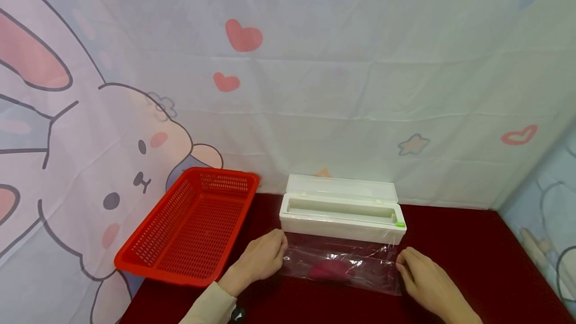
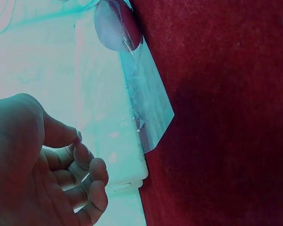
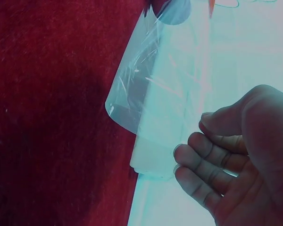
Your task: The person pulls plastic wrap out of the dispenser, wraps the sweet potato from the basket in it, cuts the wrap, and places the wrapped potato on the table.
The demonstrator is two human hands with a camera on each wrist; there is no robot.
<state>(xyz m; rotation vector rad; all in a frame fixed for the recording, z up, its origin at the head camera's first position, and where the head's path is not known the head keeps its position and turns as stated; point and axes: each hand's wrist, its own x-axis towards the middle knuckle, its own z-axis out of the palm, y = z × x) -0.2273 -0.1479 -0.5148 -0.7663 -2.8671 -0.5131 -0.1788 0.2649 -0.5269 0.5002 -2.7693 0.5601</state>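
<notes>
Left hand (image 1: 263, 255) and right hand (image 1: 425, 280) pinch the film (image 1: 378, 270), one at each side!
Red cloth (image 1: 454, 236) below; red basket (image 1: 202, 236) at left, mesh floor in view; box (image 1: 337, 227) just behind the film, lid (image 1: 342, 188) tipped back, pale trough (image 1: 337, 210) inside; film spanning hand to hand, a pink patch (image 1: 330, 270) at its lower middle, in it or beneath, can't tell; and a green tab (image 1: 400, 224) at the box's right end.

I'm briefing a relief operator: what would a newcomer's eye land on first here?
Probably the bright red basket at the left of the head view. Next, right of centre, the white box with its lid raised, and in front of it the clear film between the left hand and the right hand. A pink oval thing shows through the film.
</notes>
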